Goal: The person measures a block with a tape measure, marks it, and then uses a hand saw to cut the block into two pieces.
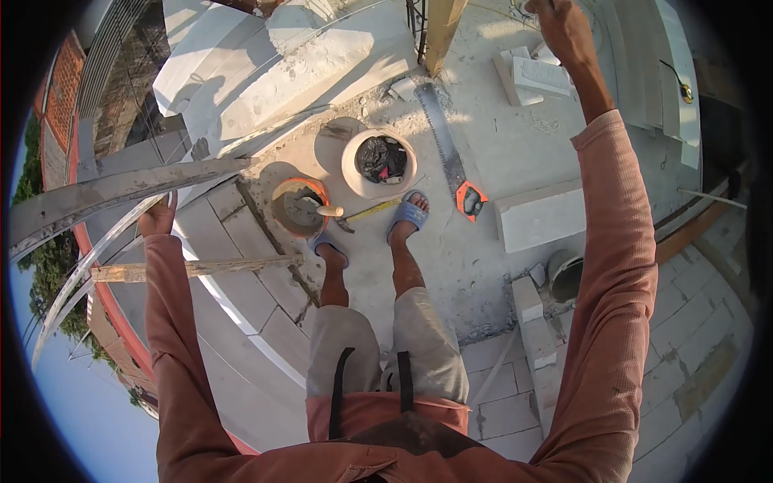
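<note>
My left hand [159, 216] is raised at the left, its fingers closed around a long, thin, pale strip [103, 243] that slants up past the wooden planks. My right hand [564, 36] reaches to the top edge, fingers curled together; what they pinch is cut off, though a thin line shows beside them. Between my arms, near my sandalled feet, stand an orange bucket [282, 219] of grey mortar and a pale bucket [348, 165] with black plastic inside. A hammer [332, 211] leans by the mortar bucket. A handsaw [441, 133] with an orange handle lies to the right.
White blocks [541, 216] lie on the dusty floor, with larger slabs [298, 80] at the upper left. A wooden post [443, 36] rises at the top. A wooden plank [197, 269] juts out below my left hand. A dark round container [565, 274] sits near my right elbow.
</note>
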A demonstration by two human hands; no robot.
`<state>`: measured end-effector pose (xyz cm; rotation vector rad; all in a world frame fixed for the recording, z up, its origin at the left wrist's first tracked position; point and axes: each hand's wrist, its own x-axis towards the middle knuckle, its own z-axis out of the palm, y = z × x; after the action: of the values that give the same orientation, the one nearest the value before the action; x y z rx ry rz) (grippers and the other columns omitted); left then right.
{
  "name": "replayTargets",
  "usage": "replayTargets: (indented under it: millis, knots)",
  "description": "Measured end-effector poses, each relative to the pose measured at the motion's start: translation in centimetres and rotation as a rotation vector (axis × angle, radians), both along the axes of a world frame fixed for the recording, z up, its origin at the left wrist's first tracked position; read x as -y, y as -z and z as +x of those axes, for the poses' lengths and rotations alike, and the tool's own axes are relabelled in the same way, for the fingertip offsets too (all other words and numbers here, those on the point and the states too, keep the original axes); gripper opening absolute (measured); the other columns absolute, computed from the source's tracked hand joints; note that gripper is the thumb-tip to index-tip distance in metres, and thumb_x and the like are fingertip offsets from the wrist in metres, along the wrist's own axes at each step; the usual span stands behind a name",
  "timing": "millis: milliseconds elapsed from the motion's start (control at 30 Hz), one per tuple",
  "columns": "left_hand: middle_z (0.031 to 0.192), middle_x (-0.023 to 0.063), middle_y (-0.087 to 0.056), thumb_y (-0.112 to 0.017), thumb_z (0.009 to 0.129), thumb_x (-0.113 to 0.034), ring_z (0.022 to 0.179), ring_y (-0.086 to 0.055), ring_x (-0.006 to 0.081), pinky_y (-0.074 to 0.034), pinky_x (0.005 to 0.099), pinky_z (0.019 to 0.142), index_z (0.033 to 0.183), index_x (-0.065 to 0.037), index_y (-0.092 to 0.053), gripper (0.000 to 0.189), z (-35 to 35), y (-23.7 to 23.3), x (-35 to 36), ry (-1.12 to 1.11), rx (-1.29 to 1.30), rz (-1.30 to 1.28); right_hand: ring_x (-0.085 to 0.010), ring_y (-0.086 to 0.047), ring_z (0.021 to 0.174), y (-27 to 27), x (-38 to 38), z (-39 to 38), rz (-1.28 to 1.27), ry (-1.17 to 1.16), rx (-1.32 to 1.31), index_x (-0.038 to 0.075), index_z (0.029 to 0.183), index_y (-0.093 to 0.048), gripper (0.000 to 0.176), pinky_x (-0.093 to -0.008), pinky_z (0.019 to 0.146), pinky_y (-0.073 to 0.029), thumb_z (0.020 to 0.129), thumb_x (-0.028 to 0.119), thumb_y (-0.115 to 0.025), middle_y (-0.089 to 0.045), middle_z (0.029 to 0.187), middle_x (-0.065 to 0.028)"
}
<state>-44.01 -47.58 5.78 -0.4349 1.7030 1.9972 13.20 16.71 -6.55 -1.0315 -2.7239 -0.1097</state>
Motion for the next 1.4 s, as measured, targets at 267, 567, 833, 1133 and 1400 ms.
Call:
replayTargets:
  millis: [267, 567, 833, 1133, 1400]
  knots:
    - [0.149, 0.0206, -0.048, -0.044, 0.104, -0.036, 0.143, -0.038, 0.0384, -0.031, 0.0567, 0.119, 0.141, 0.004, -0.044, 0.055, 5.9, -1.5, 1.2, 0.092, 0.061, 0.071, -0.0045, -0.033, 0.062, -10.7, 3.3, -0.4, -0.959, 0.287, -0.567, 0.007, 0.107, -0.069, 0.036, -0.0208, 0.060, -0.035, 0.098, 0.041, -0.063, -0.036, 0.071, 0.0057]
    - [0.147, 0.0148, -0.052, -0.044, 0.105, -0.036, 0.129, -0.055, 0.0264, -0.045, 0.0423, 0.110, 0.149, -0.002, -0.040, 0.056, 17.0, 2.4, 11.4, 0.467, 0.305, -0.054, -0.0054, -0.050, 0.076, -8.9, 4.6, 2.3, -1.115, 0.277, -0.466, 0.011, 0.115, -0.069, 0.036, -0.0203, 0.079, -0.046, 0.096, 0.041, -0.066, -0.041, 0.079, 0.0067]
    - [0.123, 0.0077, -0.068, -0.054, 0.102, -0.033, 0.107, -0.065, 0.0167, -0.052, 0.0330, 0.095, 0.132, -0.007, -0.061, 0.041, 26.6, 1.1, 25.4, 0.492, 0.338, -0.472, -0.0107, -0.058, 0.102, -7.3, 3.2, 2.0, -1.336, 0.499, -0.707, 0.009, 0.131, -0.064, 0.040, -0.0281, 0.100, -0.049, 0.099, 0.032, -0.063, -0.046, 0.091, 0.0050]
    - [0.118, 0.0170, -0.071, -0.053, 0.100, -0.043, 0.104, -0.068, 0.0332, -0.049, 0.0428, 0.096, 0.128, -0.014, -0.067, 0.043, 13.6, -3.6, 40.3, 0.114, -0.847, -1.641, -0.0125, -0.053, 0.093, -7.5, 4.0, 1.4, -1.321, 0.525, -0.548, 0.017, 0.109, -0.067, 0.023, -0.0276, 0.091, -0.047, 0.096, 0.036, -0.065, -0.044, 0.091, 0.0043]
    - [0.117, 0.0128, -0.072, -0.060, 0.098, -0.040, 0.104, -0.068, 0.0250, -0.050, 0.0389, 0.096, 0.128, -0.008, -0.066, 0.044, 7.2, -0.9, 46.1, 0.329, -0.334, -1.290, -0.0132, -0.055, 0.087, -7.4, 4.6, 1.3, -1.267, 0.621, -0.528, 0.019, 0.107, -0.067, 0.023, -0.0288, 0.090, -0.047, 0.094, 0.038, -0.066, -0.048, 0.090, 0.0046]
